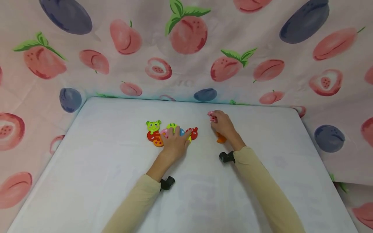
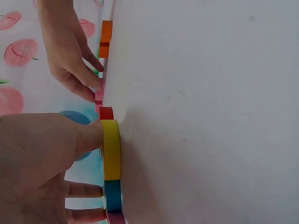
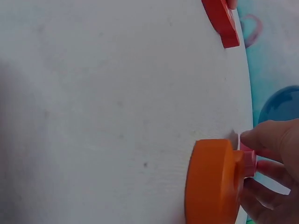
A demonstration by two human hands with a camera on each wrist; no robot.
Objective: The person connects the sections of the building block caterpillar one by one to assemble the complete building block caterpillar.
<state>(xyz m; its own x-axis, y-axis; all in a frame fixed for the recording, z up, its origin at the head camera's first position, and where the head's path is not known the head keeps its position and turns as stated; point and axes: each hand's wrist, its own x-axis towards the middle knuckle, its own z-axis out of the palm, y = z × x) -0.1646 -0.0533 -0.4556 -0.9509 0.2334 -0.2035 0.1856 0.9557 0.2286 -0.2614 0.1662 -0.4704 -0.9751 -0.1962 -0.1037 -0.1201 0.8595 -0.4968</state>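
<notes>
A row of joined, colourful wooden puzzle pieces lies on the white table, shaped like a caterpillar. Its left end is a green smiling head [image 1: 153, 125] above a red piece marked 2 [image 1: 152, 136]; at its right end is another red piece [image 1: 195, 133]. My left hand [image 1: 175, 144] spreads its fingers over the middle of the row, the thumb against the yellow piece [image 2: 111, 149] in the left wrist view. Farther right, my right hand [image 1: 225, 125] pinches a small pink puzzle piece [image 1: 211, 114], partly hidden by the fingers. Just nearer lies an orange piece [image 1: 221, 139], partly covered by that hand.
A white cloth covers the table [image 1: 192, 200]. Behind it hangs a fruit-patterned curtain [image 1: 122, 77], meeting the table's far edge. Black camera mounts sit at the left wrist [image 1: 167, 183] and the right wrist [image 1: 226, 157].
</notes>
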